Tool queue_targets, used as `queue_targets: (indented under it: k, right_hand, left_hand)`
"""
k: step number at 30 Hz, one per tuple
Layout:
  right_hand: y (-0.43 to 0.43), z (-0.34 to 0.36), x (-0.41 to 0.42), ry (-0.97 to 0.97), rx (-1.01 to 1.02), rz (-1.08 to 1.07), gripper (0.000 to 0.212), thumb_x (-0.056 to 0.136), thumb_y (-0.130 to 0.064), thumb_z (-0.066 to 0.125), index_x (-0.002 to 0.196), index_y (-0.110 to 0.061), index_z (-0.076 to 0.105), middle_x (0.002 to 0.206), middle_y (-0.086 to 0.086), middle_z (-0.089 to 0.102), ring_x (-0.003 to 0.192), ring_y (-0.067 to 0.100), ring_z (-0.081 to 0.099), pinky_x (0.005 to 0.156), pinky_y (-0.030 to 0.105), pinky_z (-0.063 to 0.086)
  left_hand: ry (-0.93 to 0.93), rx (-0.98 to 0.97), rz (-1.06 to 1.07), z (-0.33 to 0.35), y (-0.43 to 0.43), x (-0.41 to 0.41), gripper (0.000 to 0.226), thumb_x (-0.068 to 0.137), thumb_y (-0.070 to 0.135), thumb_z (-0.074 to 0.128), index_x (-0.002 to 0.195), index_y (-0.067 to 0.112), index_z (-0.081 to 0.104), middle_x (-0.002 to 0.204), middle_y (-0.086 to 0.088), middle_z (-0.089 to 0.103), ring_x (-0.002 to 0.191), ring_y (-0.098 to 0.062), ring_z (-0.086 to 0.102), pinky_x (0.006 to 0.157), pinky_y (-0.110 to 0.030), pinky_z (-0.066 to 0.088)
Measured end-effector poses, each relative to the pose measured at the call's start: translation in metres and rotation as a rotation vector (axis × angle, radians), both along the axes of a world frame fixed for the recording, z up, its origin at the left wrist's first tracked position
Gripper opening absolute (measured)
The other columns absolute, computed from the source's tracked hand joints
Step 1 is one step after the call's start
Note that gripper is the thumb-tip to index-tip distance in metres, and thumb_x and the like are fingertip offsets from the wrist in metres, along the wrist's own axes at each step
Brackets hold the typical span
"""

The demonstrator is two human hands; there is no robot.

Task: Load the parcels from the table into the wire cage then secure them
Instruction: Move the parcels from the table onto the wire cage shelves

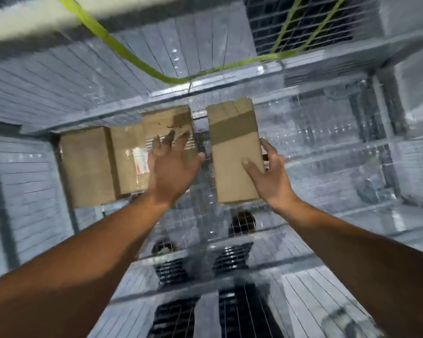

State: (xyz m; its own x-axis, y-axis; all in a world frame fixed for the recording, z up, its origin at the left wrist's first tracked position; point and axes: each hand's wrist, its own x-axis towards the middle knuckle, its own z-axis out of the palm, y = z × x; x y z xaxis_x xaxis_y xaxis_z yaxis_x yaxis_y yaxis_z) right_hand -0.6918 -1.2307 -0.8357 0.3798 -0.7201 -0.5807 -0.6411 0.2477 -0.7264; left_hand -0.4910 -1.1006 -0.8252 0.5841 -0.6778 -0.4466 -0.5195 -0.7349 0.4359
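From the head view, loading is under way: the right hand (266,172) grasps a box (235,152) low inside the wire cage (327,69), the left hand (171,167) hovers released over the left boxes (91,164), so next likely comes nudging it snug against them, with strapping to follow.

The left hand (172,167) and right hand (270,178) are bare, and both forearms run bare down to the frame's lower edge. A short nail shows on the right thumb (250,168). Lower down, blurred behind wire mesh (203,230), two legs in dark trousers (239,303) end in dark, rounded shoes (242,222).
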Motion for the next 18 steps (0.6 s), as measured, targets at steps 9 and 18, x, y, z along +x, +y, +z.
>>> queue_targets:
  k: [9, 18]
  right_hand:
    - [0.009, -0.163, 0.062, 0.009, -0.152, 0.064, 0.07, 0.101, -0.029, 0.065, 0.16, -0.034, 0.028, 0.141, 0.003, 0.05, 0.118, 0.026, 0.061, 0.1, 0.039, 0.053]
    - [-0.01, -0.127, 0.061, 0.173, -0.086, 0.137, 0.084, 0.094, -0.063, 0.059, 0.159, -0.055, 0.007, 0.145, 0.005, 0.049, 0.109, 0.022, 0.06, 0.077, 0.023, 0.056]
  left_hand:
    - [-0.331, 0.101, -0.126, -0.15, 0.007, 0.0, 0.085, 0.089, 0.078, 0.037, 0.163, 0.045, 0.01, 0.174, -0.001, -0.005, 0.158, -0.039, -0.007, 0.123, -0.058, -0.006]
    - [-0.2, 0.226, -0.145, -0.121, -0.001, 0.013, 0.09, 0.086, 0.084, 0.027, 0.16, 0.047, -0.009, 0.172, 0.0, -0.021, 0.156, -0.034, -0.023, 0.123, -0.059, -0.012]
